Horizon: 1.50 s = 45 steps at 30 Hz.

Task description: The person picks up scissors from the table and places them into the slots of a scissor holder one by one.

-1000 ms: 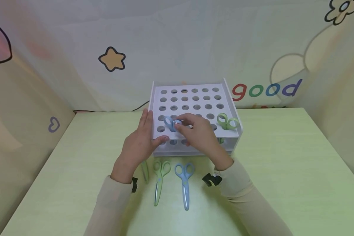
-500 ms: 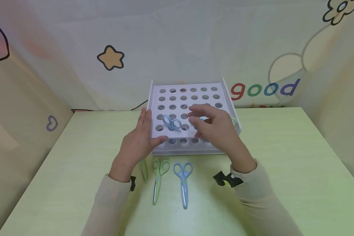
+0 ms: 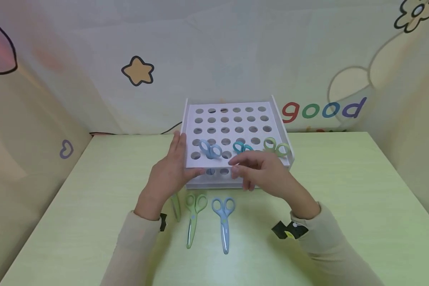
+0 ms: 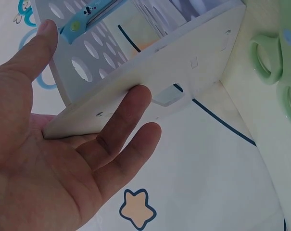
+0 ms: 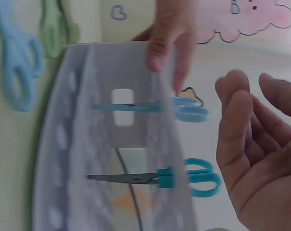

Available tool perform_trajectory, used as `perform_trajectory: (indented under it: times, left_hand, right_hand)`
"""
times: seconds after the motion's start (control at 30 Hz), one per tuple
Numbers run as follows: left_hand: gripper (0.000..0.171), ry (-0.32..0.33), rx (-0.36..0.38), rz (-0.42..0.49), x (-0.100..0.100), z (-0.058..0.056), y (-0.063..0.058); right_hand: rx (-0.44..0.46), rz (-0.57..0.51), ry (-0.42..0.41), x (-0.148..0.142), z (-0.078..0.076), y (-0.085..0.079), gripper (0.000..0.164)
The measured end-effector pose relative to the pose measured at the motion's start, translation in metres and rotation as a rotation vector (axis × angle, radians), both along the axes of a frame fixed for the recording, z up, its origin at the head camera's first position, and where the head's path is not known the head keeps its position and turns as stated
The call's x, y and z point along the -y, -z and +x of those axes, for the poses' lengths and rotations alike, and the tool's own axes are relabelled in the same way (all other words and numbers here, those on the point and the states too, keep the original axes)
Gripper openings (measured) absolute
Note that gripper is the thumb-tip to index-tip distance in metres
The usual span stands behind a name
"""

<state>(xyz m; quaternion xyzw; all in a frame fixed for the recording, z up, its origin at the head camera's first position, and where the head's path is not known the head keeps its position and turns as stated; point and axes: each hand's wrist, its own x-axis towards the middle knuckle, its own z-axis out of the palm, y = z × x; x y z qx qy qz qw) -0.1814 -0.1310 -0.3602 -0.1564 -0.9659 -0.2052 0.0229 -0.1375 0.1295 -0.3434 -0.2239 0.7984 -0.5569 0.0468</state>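
Note:
A white rack (image 3: pixel 218 119) with rows of round holes stands at the back of the table. My left hand (image 3: pixel 166 176) grips its left side, thumb at the front top edge and fingers along the outer wall (image 4: pixel 174 72). Light blue scissors (image 3: pixel 211 149) and teal scissors (image 3: pixel 240 147) hang blades down through front-row holes; their blades show below the top panel in the right wrist view. Green scissors (image 3: pixel 271 147) sit at the right end of that row. Near the rack's front edge, my right hand (image 3: pixel 268 174) holds nothing, its fingers loosely bent.
In front of the rack, green scissors (image 3: pixel 193 218) and blue scissors (image 3: pixel 224 222) lie on the table (image 3: pixel 343 206). Another green pair (image 3: pixel 176 206) is partly hidden by the left wrist. A printed curtain (image 3: pixel 214 51) rises behind the table.
My right hand has let go of the light blue scissors in the rack and moved right, then down toward the front edge, uncovering the teal scissors. The left hand keeps its place.

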Motion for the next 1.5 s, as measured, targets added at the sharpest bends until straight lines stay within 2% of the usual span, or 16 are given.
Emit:
perform_trajectory:
  times: [0.13,0.3,0.53,0.67,0.77,1.0,1.23,1.5]
  left_hand:
    - [0.112,0.003,-0.005,0.002,0.000,0.000,0.001]
    - [0.112,0.003,-0.009,-0.002,0.000,-0.001,0.001]
    - [0.113,-0.010,0.009,-0.003,0.000,0.000,0.001]
    - [0.112,-0.007,0.009,-0.006,0.001,0.000,0.001]
    - [0.112,-0.001,0.005,-0.005,0.001,-0.001,0.002]
    - [0.111,0.008,0.003,0.007,0.002,-0.001,0.001]
    - [0.112,0.004,0.014,-0.004,0.001,-0.001,-0.001]
    - [0.112,0.005,0.008,-0.011,0.001,-0.002,0.000]
  right_hand:
    - [0.106,0.080,-0.082,-0.005,0.000,0.022,0.019]
    - [0.167,0.148,-0.092,-0.011,0.000,0.050,0.023]
    - [0.209,0.109,-0.091,-0.013,-0.006,0.080,0.023]
    - [0.235,0.107,-0.086,-0.014,-0.009,0.088,0.023]
    - [0.247,0.160,-0.064,-0.015,-0.010,0.094,0.025]
    - [0.275,0.243,-0.085,-0.007,-0.009,0.107,0.041]
    - [0.291,0.252,-0.174,-0.003,-0.006,0.110,0.054]
    - [0.290,0.287,-0.186,-0.001,-0.006,0.109,0.050]
